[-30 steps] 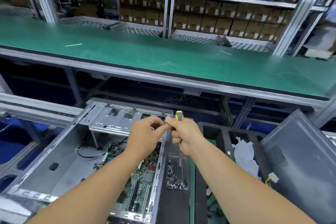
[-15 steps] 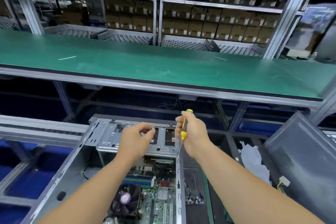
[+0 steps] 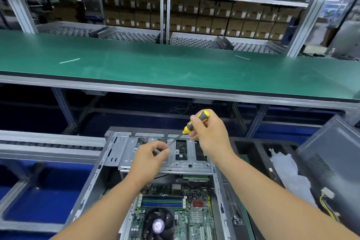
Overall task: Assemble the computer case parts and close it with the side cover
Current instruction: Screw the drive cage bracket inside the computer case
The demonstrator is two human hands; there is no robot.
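Observation:
An open grey computer case (image 3: pixel 97 173) lies flat in front of me, its motherboard (image 3: pixel 175 212) and round cooler fan (image 3: pixel 158 224) exposed. A silver metal drive bracket (image 3: pixel 124 152) spans the case's far end. My right hand (image 3: pixel 210 134) grips a yellow-and-black screwdriver (image 3: pixel 196 121), tilted so its tip points down-left onto the bracket. My left hand (image 3: pixel 148 160) pinches something small at that tip; a screw is too small to make out. The dark grey side cover (image 3: pixel 331 161) leans at the right edge.
A green conveyor belt (image 3: pixel 175 68) runs across beyond the case. Behind it stand shelves of brown cartons (image 3: pixel 233 21). A black tray (image 3: pixel 251 154) with white plastic wrap (image 3: pixel 288 173) and a yellow-wired connector (image 3: pixel 327 195) sits right of the case. Blue bins (image 3: pixel 39 191) lie left.
My view has shifted so the case sits more central. My right hand tilted the screwdriver from upright to slanting down-left, and both hands moved over the drive bracket, meeting at the tip.

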